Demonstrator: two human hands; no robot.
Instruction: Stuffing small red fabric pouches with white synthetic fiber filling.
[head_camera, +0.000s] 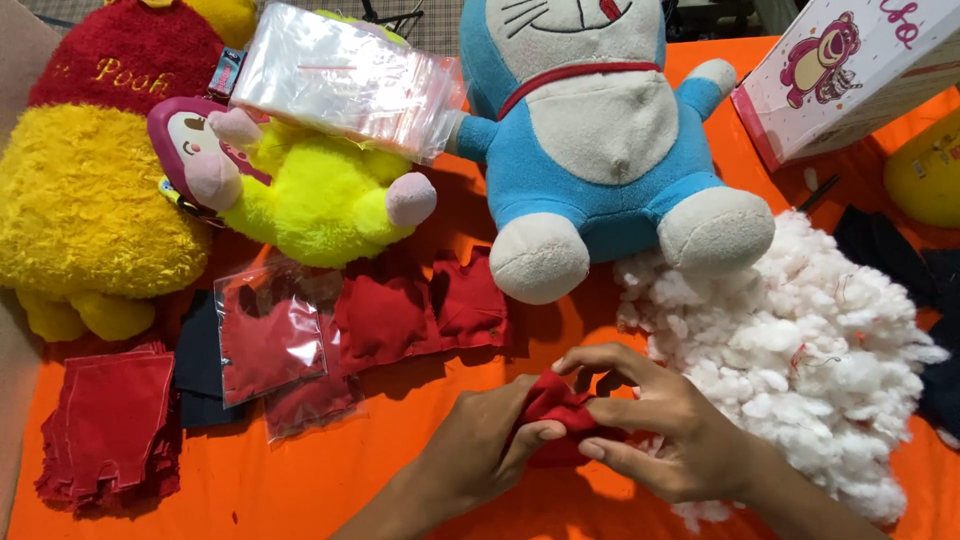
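Both my hands hold one small red fabric piece (558, 404) low in the middle, just above the orange table cover (330, 480). My left hand (485, 445) grips its left side with thumb and fingers. My right hand (650, 420) pinches its right side, fingers curled over the top. A heap of white stuffing (800, 350) lies right beside my right hand. Stuffed red fabric pieces (420, 310) lie just beyond my hands.
A blue and white plush cat (590, 150) sits at the back, a yellow plush with a pink face (310, 190) and a big yellow and red plush (90, 180) to its left. Clear bags (345, 75), bagged red pieces (270, 340), stacked red cloth (110, 420), a pink-and-white box (850, 70).
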